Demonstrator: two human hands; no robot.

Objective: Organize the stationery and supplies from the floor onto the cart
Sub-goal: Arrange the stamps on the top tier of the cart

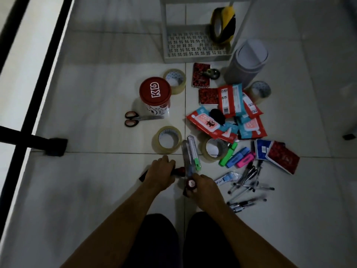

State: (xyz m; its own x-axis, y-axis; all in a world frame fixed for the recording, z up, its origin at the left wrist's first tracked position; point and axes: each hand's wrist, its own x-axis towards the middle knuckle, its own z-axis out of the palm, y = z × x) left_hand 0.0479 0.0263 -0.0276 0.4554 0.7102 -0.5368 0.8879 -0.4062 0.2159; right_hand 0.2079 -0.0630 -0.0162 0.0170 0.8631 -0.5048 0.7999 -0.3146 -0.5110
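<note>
My left hand [161,174] is closed around a dark, red-tipped tool [178,170] low on the floor. My right hand [202,187] grips a bundle of utility cutters [190,153] and a round red-capped item [191,184]. Rolls of clear tape [167,139] lie just beyond my hands. Highlighters [237,157] and several pens [249,182] are scattered to the right. The white cart's bottom shelf [193,44] stands at the top, holding a yellow-black tape roll [223,24].
A red-lidded canister [155,97] and scissors [139,118] sit left of centre. Red and blue packets [231,113], notebooks [278,154] and a grey cylinder [246,62] crowd the right. A dark-framed table leg foot [56,146] stands at the left.
</note>
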